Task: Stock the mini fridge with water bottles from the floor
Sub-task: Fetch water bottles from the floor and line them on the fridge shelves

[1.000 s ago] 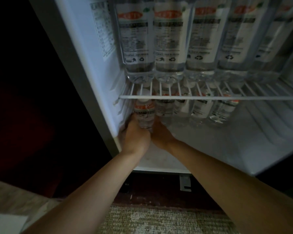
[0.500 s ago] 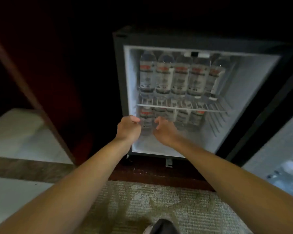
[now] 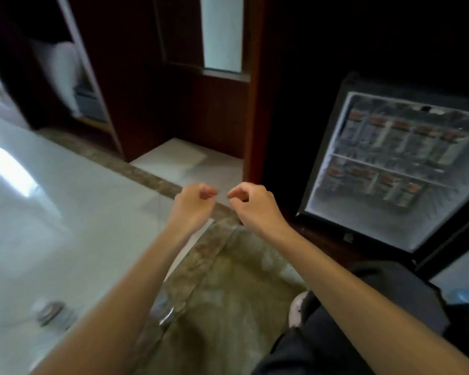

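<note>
stocking looks nearly done: left hand (image 3: 192,209) and right hand (image 3: 255,209), loosely curled and empty, hover over the floor (image 3: 65,212), fridge (image 3: 326,147) open at 3 o'clock with two rows of bottles (image 3: 401,142), a blurred likely bottle (image 3: 49,313) left at 8 o'clock

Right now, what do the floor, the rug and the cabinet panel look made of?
Floor: polished pale stone or tile, since it reflects a bright patch. Rug: probably woven beige textile, matte and mottled. Cabinet panel: dark reddish wood or veneer, with a faint sheen.
</note>
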The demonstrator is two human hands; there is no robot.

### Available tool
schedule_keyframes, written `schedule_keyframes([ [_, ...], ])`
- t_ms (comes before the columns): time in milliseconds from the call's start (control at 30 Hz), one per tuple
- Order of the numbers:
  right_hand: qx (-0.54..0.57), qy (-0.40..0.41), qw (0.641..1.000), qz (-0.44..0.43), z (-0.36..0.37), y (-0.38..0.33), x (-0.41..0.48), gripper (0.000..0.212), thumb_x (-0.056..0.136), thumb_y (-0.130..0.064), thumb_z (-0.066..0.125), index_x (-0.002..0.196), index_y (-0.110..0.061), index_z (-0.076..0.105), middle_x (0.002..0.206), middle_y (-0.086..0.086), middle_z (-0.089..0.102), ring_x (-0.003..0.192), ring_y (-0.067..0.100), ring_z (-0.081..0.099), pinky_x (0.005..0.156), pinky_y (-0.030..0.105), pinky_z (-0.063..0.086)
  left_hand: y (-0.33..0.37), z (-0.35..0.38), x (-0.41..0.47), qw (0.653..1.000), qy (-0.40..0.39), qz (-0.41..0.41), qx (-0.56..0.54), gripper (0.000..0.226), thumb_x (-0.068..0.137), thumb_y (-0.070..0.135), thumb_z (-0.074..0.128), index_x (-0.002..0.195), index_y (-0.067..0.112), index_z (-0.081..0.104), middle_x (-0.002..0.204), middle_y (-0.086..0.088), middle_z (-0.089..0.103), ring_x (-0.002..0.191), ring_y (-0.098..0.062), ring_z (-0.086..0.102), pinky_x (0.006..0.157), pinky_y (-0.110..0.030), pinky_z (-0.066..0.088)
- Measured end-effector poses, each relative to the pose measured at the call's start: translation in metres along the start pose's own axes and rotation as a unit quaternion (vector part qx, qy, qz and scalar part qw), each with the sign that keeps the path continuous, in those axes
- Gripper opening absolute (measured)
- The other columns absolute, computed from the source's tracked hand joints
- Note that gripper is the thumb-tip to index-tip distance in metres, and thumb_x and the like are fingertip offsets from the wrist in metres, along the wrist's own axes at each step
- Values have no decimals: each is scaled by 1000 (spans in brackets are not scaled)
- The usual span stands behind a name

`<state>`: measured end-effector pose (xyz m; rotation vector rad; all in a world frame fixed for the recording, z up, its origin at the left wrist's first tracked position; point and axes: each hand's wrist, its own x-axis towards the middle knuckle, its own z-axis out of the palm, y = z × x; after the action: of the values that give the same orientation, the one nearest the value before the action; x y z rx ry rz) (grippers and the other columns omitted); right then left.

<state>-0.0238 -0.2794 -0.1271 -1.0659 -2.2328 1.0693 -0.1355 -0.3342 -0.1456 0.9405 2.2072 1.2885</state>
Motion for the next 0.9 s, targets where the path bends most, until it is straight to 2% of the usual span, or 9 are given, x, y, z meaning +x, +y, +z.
schedule_keyframes([
  [133, 16, -104, 994, 5, 67, -7, -36, 20, 87, -11, 53, 102, -8, 66, 93, 5, 65, 83, 13, 56, 64, 19, 44, -70, -38, -40, 997, 22, -77, 13, 28, 83, -1, 50, 106, 5, 66, 113, -19, 65, 108, -33, 60, 99, -45, 47],
  [233, 29, -179, 983, 36, 113, 7, -55, 17, 87, -9, 54, 100, -7, 65, 94, 7, 65, 89, 17, 61, 75, 24, 48, -128, -50, -69, 984, 43, -169, 29, 31, 84, 1, 50, 112, 7, 62, 116, -17, 64, 106, -32, 61, 96, -40, 49],
  [400, 1, -237, 965, 113, 151, 41, -62, 18, 89, -3, 49, 100, 0, 63, 100, 17, 66, 90, 22, 62, 78, 31, 52, -194, -39, -88, 963, -5, -263, 61, 52, 89, 10, 54, 136, 8, 34, 126, -19, 55, 114, -34, 53, 87, -35, 44],
  [533, 28, -251, 950, 186, 161, 56, -53, 18, 92, -4, 45, 100, 0, 61, 93, 12, 60, 84, 19, 58, 58, 17, 44, -214, -23, -66, 957, -18, -280, 75, 48, 90, 10, 52, 135, 10, 36, 127, -19, 54, 115, -34, 53, 85, -34, 41],
  [600, 28, -247, 947, 203, 166, 64, -48, 16, 91, -6, 45, 94, -4, 61, 89, 11, 61, 83, 19, 59, 60, 19, 43, -224, -15, -53, 954, -19, -290, 78, 50, 90, 14, 53, 137, 13, 36, 130, -19, 53, 118, -36, 51, 91, -37, 43],
  [700, 2, -251, 948, 195, 174, 72, -42, 16, 90, -8, 46, 92, -6, 61, 86, 8, 61, 90, 24, 62, 78, 31, 51, -237, -4, -37, 945, -23, -321, 59, 52, 92, 19, 51, 140, 14, 32, 132, -21, 51, 119, -37, 51, 93, -41, 44],
  [767, -6, -258, 948, 186, 178, 73, -41, 12, 90, -9, 47, 87, -11, 58, 91, 8, 60, 98, 28, 63, 91, 40, 52, -241, 2, -29, 935, -8, -356, 1, 45, 94, 18, 48, 135, 12, 34, 130, -20, 51, 115, -36, 52, 83, -41, 47],
  [833, -11, -269, 947, 176, 182, 69, -41, 10, 90, -10, 47, 88, -12, 57, 92, 8, 60, 100, 29, 62, 93, 44, 51, -248, 6, -23, 927, 6, -371, -53, 41, 93, 16, 48, 131, 11, 35, 127, -18, 50, 106, -33, 53, 74, -36, 46],
  [900, -23, -275, 947, 165, 185, 68, -41, 13, 90, -12, 48, 93, -8, 59, 95, 10, 62, 100, 29, 62, 92, 44, 51, -255, 8, -20, 926, 10, -368, -80, 34, 92, 13, 51, 124, 12, 39, 114, -16, 54, 91, -27, 54, 66, -31, 50],
])
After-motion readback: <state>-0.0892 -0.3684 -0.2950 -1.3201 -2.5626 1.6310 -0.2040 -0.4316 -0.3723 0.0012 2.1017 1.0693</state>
